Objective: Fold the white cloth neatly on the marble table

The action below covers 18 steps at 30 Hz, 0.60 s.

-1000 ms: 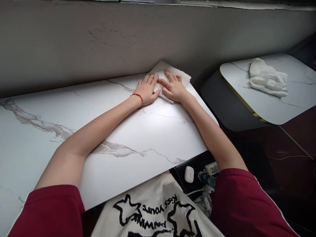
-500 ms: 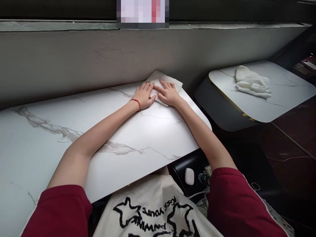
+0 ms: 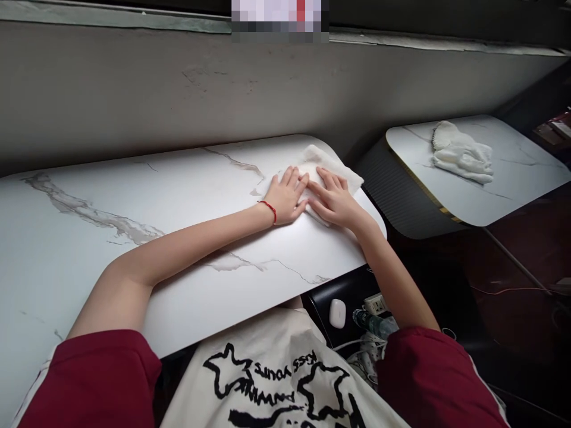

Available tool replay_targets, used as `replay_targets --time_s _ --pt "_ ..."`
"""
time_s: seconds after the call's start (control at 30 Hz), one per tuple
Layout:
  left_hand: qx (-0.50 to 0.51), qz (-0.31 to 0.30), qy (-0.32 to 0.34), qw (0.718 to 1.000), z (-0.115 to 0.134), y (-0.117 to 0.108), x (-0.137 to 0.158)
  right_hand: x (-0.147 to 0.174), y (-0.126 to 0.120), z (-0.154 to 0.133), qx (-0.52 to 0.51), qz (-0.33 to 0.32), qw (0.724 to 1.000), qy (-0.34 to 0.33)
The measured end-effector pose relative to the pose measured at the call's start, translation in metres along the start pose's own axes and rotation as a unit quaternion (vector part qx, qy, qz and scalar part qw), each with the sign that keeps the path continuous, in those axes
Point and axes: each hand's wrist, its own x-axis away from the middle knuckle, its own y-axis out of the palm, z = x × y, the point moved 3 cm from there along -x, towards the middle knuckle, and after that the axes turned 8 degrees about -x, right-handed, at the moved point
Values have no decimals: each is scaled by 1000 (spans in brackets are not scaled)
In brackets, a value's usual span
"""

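Note:
A folded white cloth (image 3: pixel 319 157) lies flat near the right end of a white marble-patterned tabletop (image 3: pixel 187 196). My left hand (image 3: pixel 285 199), with a red string bracelet (image 3: pixel 269 209) at the wrist, rests palm down on the cloth's left part, fingers stretched out. Beside it my right hand (image 3: pixel 332 196) presses on the cloth's middle, its fingers spread and pointing up and left. The fingertips of both hands nearly meet. Part of the cloth is hidden under the hands.
A second marble-patterned table (image 3: pixel 513 196) stands to the right, bearing a crumpled white cloth (image 3: pixel 464 156). A wall (image 3: pixel 134 89) runs along the back. Below the near edge are a white case (image 3: pixel 338 313), a plastic bottle (image 3: pixel 375 324), a power socket (image 3: pixel 375 304) and cables.
Both hands have slid the cloth to the right and nearer to me along the tabletop. The view has shifted slightly. The cloth on the other table stays put.

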Motion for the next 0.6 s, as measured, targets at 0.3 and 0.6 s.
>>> replay_targets --time_s 0.3,0.6 --pt "-96 -57 9 994 80 -22 54 85 -11 -42 -42 38 998 -11" --pt "-72 -17 -171 983 52 0 32 5 4 -29 -52 -63 995 -56"
